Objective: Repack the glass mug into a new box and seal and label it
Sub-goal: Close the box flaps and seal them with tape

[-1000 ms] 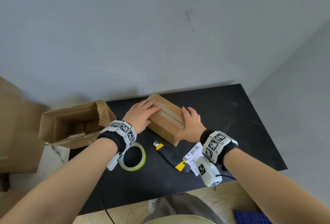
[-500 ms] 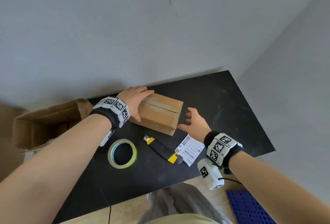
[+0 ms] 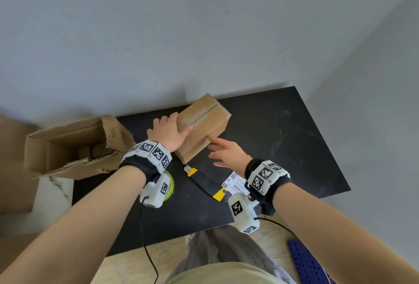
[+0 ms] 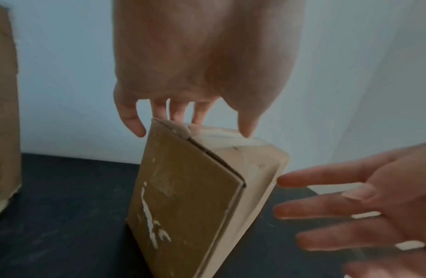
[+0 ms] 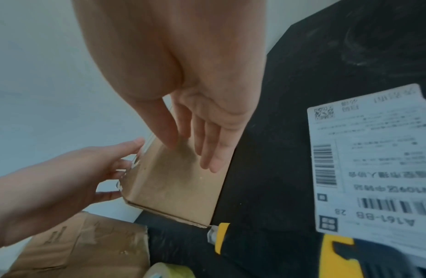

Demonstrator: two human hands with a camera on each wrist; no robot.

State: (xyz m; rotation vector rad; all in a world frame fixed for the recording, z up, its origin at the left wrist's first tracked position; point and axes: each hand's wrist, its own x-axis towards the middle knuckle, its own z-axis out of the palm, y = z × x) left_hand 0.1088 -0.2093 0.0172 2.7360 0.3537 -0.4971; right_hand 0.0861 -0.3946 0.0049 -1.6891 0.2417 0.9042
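Lying at the far left, the torn open carton [image 3: 68, 147] is overhanging the tabletop [image 3: 283, 147]. Next, the left hand [image 3: 169, 133] is clasping the sealed cardboard box [image 3: 204, 122] at its near-left end, fingers [image 4: 176, 112] curling over its taped top. The box is running diagonally away to the right. The right hand [image 3: 229, 153] is hovering released just beside its near long side, with the shipping label [image 3: 237, 185] lying nearer that hand.

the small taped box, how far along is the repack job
Done: the small box is closed with clear tape along its top seam. In hand: the left hand holds the box tipped up on the table; the right hand is open beside it, not clearly touching. Left: the shipping label lies on the table by the utility knife, not yet stuck on.
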